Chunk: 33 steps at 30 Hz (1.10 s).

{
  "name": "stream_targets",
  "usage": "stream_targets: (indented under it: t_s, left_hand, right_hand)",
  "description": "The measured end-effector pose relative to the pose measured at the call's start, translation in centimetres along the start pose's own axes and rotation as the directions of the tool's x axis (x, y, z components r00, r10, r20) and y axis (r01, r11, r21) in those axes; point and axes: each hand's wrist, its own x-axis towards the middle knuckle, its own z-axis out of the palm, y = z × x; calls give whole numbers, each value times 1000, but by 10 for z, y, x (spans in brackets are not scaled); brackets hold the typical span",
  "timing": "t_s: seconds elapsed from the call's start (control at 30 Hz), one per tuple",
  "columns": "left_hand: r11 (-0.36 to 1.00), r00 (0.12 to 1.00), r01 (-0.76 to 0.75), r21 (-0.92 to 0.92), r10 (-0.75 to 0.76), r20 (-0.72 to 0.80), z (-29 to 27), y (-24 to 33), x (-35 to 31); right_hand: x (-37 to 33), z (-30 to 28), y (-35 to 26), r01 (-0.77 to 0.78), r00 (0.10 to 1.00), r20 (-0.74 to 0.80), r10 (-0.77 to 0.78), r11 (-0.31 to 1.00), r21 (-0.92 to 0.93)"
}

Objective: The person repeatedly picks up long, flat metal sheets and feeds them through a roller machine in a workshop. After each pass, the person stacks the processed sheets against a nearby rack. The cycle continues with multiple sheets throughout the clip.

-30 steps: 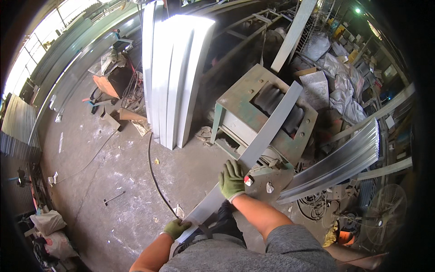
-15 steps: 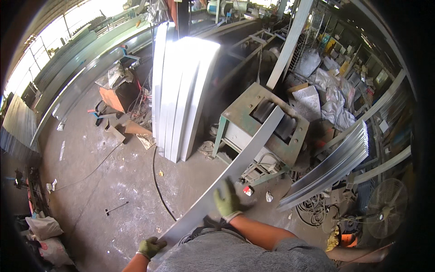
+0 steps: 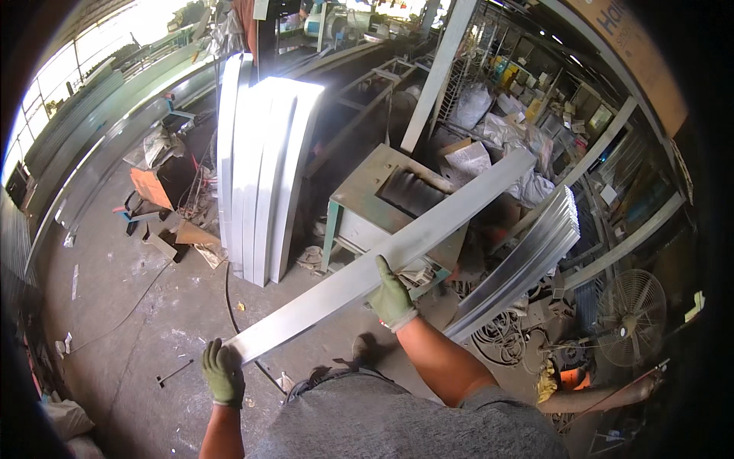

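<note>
Since the earlier frame, the metal strip (image 3: 310, 306) has swung flatter across the view, its far end passing beyond the machine (image 3: 355, 191). The right hand (image 3: 394, 298) is clamped on its near edge around mid-length, thumb above, fingers hidden beneath. The left hand (image 3: 223, 375) meets its lower end; whether it is closed there, I cannot tell. From the right hand, the long axis runs from eight to two o'clock. The machine stands at twelve, crossed by the strip; contact is unclear. Upright sheets (image 3: 256, 183) stand toward ten, curved sheets (image 3: 520, 260) toward two-thirty, a fan (image 3: 631, 317) near three.
</note>
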Motion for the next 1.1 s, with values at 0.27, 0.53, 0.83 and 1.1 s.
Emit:
stream_targets:
  t_s: [0.27, 0.53, 0.83, 1.1]
  left_hand:
    - [941, 821, 125, -314, 80, 566, 80, 55, 10]
    - [912, 971, -89, -401, 168, 168, 32, 81, 118]
    - [969, 937, -224, -101, 186, -296, -90, 85, 215]
    - [949, 944, -148, 278, 219, -246, -159, 49, 207]
  right_hand:
    - [0, -5, -49, 119, 986, -109, -128, 989, -86]
    - [-2, 9, -142, 161, 964, -57, -258, 746, -646]
    - [-12, 75, -154, 123, 980, 91, -175, 180, -976]
    - [-8, 95, -89, 435, 900, 430, 72, -224, -872]
